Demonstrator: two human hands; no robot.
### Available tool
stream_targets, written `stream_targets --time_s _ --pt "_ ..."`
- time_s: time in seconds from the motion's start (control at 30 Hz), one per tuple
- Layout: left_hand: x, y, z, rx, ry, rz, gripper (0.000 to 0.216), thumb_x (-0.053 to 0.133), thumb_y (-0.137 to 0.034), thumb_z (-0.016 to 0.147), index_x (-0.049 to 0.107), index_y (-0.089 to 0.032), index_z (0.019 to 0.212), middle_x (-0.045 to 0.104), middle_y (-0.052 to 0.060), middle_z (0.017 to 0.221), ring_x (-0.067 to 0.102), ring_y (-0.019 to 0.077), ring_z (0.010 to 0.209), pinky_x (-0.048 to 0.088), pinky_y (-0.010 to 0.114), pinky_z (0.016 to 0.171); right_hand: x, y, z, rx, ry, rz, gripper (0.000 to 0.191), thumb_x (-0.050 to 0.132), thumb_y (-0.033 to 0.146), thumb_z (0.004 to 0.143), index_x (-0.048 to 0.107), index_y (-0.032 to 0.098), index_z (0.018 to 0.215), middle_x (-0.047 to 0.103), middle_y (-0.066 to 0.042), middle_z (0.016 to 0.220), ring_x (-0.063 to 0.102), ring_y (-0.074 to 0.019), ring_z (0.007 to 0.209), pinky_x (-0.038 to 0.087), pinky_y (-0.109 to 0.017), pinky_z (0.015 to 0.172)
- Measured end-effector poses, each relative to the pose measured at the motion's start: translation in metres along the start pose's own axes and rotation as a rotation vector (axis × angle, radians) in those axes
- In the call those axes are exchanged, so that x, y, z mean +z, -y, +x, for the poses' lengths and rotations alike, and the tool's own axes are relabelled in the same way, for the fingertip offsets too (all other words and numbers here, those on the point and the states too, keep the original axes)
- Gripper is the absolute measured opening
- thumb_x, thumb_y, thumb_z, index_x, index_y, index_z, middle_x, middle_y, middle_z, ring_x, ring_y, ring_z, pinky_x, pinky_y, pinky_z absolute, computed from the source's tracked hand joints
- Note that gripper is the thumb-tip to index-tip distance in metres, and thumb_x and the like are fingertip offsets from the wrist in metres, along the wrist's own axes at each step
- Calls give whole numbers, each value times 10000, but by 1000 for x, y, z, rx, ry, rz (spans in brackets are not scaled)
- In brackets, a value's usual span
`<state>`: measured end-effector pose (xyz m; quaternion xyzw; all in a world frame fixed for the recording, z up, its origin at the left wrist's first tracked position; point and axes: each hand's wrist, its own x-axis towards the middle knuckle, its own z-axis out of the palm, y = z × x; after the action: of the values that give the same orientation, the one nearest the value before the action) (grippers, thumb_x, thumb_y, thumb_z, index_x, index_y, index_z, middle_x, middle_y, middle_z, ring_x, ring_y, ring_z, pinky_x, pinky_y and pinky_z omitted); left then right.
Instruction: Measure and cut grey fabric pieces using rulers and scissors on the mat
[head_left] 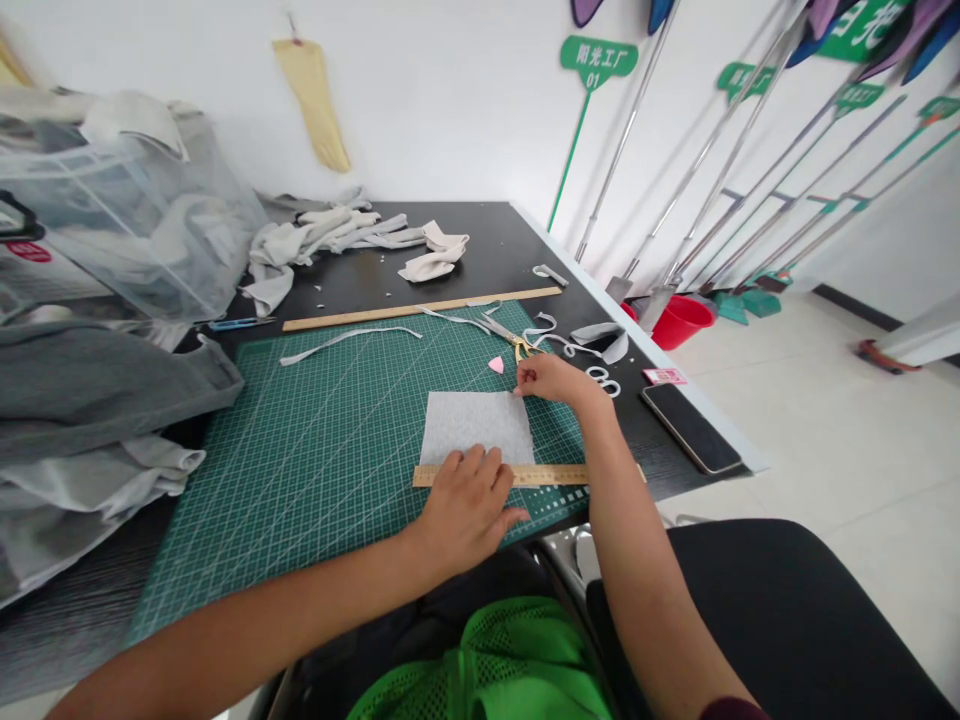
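A grey fabric piece (474, 425), roughly rectangular, lies on the green cutting mat (315, 440). Across its near edge runs a wooden ruler (555, 475). My left hand (469, 505) presses down on the ruler and the cloth, fingers stretched out and thumb apart. At the fabric's far right corner, my right hand (551, 380) has thumb and fingers pinched together on the cloth edge. Just beyond that hand lie gold-handled scissors (517, 342), partly covered by it. A small pink piece of chalk (496, 365) rests beside them on the mat.
A long wooden strip (420, 308) borders the mat's far side, near thin fabric strips (352, 340). White-handled scissors (604, 381) and a phone (690, 427) lie right. Grey garments (97, 400) and a clear bin (150, 230) stand left. A black chair (765, 600) is near right.
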<state>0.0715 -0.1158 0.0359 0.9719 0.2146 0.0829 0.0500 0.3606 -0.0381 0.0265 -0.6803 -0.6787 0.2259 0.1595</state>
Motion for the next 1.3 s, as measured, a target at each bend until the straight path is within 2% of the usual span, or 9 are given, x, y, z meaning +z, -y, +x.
stream_targets --time_s 0.13,0.3,0.5,0.6,0.8,1.03,1.17,1.23,1.3 --pt "7 11 2 -50 -25 -127 423 508 -481 997 563 -208 1315 621 81 1229 514 274 1102 418 471 938 1 0 2 -15 -12 -18 150 768 248 748 635 191 708 621 24 652 541 -142 629 354 -255 582" --pt "4 22 8 -72 29 -163 244 536 -426 996 660 -263 1128 656 36 1103 525 265 1049 414 450 867 1 12 -1 -43 -44 -61 137 750 221 768 633 197 700 625 21 641 547 -145 626 347 -255 588" --pt "-1 33 -4 -156 51 -101 263 494 -420 1013 652 -244 1128 657 41 1077 533 274 1021 419 462 820 5 51 -6 -107 -201 -117 187 638 289 906 596 205 745 623 -13 703 538 -168 689 333 -286 646" --pt "-3 47 -16 -216 33 -77 266 489 -402 1016 657 -233 1133 655 46 1074 530 279 1021 424 469 826 11 68 -6 -186 -226 -65 170 614 312 939 614 210 803 629 -5 707 547 -165 677 343 -282 639" --pt "-12 77 -25 -282 14 -144 192 582 -390 971 690 -244 1033 651 41 1020 537 264 1013 440 434 846 28 82 -1 -284 -68 89 139 613 289 942 650 208 835 631 10 710 574 -158 665 383 -272 624" --pt "-22 98 -27 -305 -4 -159 142 645 -356 923 702 -226 928 651 54 965 562 265 974 456 420 826 41 101 -2 -374 96 99 104 670 262 899 683 201 815 641 6 750 563 -146 668 406 -271 625" --pt "-22 120 -24 -281 -20 -397 241 711 -414 864 735 -245 1034 676 45 986 593 250 996 480 376 847 42 109 -6 -431 213 118 68 721 261 854 698 198 846 655 1 781 578 -153 709 426 -270 657" --pt "-20 132 -21 -334 -71 -556 264 661 -403 898 731 -233 1086 688 40 968 619 212 924 493 349 829 41 110 -8 -438 264 109 76 742 259 833 700 200 856 655 1 790 581 -158 726 428 -269 666" --pt "-17 144 -17 -367 -123 -682 230 604 -361 932 740 -219 1052 689 34 938 626 177 849 501 323 797 40 111 -9 -446 288 95 87 756 254 818 704 205 868 659 -4 826 586 -167 762 433 -273 695"
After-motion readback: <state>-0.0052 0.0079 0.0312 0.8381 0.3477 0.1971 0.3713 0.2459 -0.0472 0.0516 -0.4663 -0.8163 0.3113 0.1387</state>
